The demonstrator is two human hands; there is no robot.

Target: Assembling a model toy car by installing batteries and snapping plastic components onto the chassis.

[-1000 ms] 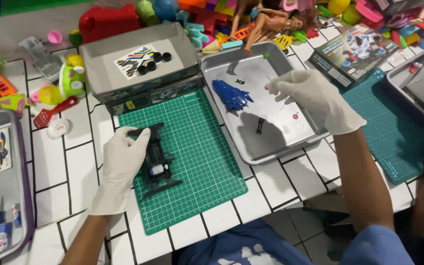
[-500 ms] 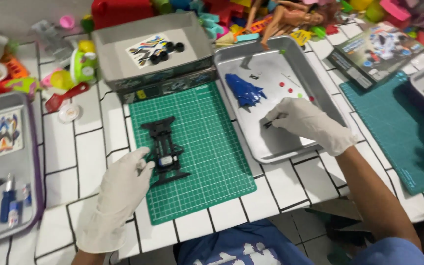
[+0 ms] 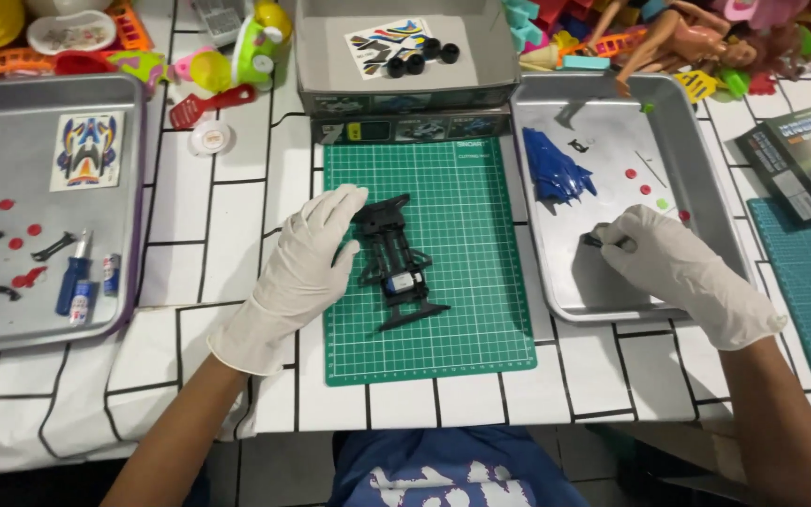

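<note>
A grey open box [image 3: 396, 89] stands above the green mat holding a colourful sticker sheet [image 3: 389, 44], another sticker sheet [image 3: 87, 150] lies in the left tray, and a dark printed box [image 3: 804, 160] sits far right.

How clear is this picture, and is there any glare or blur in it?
Head view: evenly lit and mostly sharp; the left hand and black car chassis on the green mat look crisp. Soft glare whitens the right metal tray, where the right hand casts faint shadow. Toys along the top edge are slightly soft.
</note>
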